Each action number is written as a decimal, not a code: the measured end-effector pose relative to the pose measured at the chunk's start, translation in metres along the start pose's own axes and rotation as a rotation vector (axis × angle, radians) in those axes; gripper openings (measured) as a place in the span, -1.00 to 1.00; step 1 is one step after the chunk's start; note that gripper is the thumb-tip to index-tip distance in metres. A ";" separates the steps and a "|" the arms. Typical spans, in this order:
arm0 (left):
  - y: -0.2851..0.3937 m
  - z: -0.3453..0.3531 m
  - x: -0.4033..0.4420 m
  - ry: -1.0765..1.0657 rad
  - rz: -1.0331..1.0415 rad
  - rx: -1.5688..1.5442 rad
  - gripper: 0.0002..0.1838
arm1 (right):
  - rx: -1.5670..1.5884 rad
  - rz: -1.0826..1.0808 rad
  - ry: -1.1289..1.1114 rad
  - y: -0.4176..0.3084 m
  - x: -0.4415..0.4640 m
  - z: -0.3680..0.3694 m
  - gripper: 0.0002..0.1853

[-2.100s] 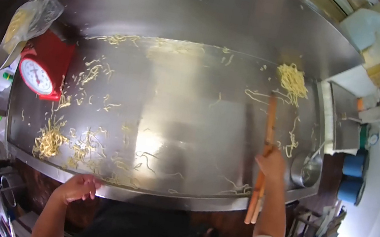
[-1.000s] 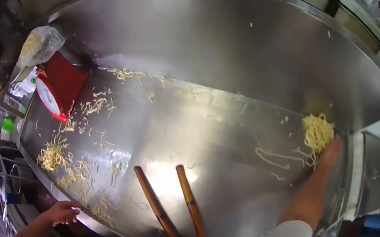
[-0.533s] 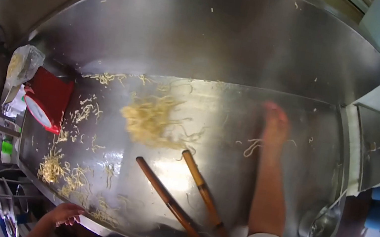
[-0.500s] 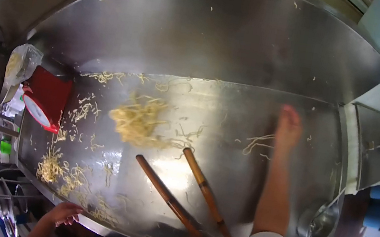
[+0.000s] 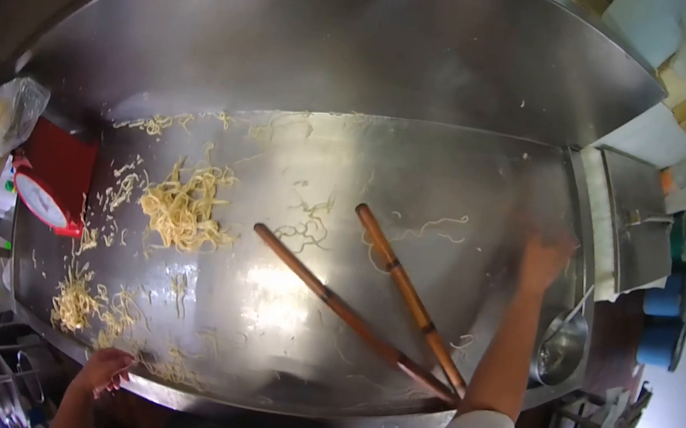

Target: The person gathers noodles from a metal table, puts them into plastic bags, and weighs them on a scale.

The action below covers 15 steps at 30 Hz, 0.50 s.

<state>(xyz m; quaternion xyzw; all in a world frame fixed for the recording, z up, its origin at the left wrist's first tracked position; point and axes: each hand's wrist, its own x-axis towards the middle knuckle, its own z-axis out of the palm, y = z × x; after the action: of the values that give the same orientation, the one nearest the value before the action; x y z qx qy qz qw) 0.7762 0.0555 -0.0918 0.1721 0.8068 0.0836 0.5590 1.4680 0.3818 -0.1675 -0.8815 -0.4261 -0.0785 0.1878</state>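
A pile of pale yellow noodles (image 5: 185,210) lies on the left half of a metal work surface (image 5: 277,285). Over the right side, my right hand (image 5: 545,261) is smeared by motion, so its fingers cannot be read. Below its wrist, two long wooden sticks (image 5: 411,293) lie in a V, their near ends meeting beside my forearm. My left hand (image 5: 106,371) hangs at the front rim with loosely bent fingers and nothing in it. Close to it are a smaller clump of noodles (image 5: 75,305) and loose strands.
A red scale (image 5: 57,175) and a plastic bag (image 5: 16,109) stand at the left end. A metal ladle (image 5: 561,350) rests at the front right corner. Noodle scraps dot the surface, and a tall metal back wall (image 5: 344,42) closes the far side.
My right hand has swung right and slightly nearer. The noodle pile has shifted left and settled. The sticks' far ends sit farther forward on the surface. The whole view has shifted somewhat.
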 end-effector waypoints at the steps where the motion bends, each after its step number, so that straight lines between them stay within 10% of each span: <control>1: -0.009 -0.001 0.004 0.007 0.003 0.000 -0.70 | -0.177 0.034 0.109 0.018 0.012 0.004 -0.18; 6: -0.024 0.000 0.006 -0.003 -0.014 0.027 -0.62 | -0.173 0.551 -0.038 0.033 0.043 0.022 -0.14; 15: -0.030 -0.008 0.007 0.040 -0.048 0.072 -0.66 | -0.313 0.209 -0.057 0.018 0.051 0.037 -0.15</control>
<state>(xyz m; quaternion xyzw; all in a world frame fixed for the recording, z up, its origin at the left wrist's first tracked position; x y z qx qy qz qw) 0.7615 0.0311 -0.1047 0.1709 0.8241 0.0446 0.5382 1.5133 0.4226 -0.1911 -0.9412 -0.3201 -0.0989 0.0433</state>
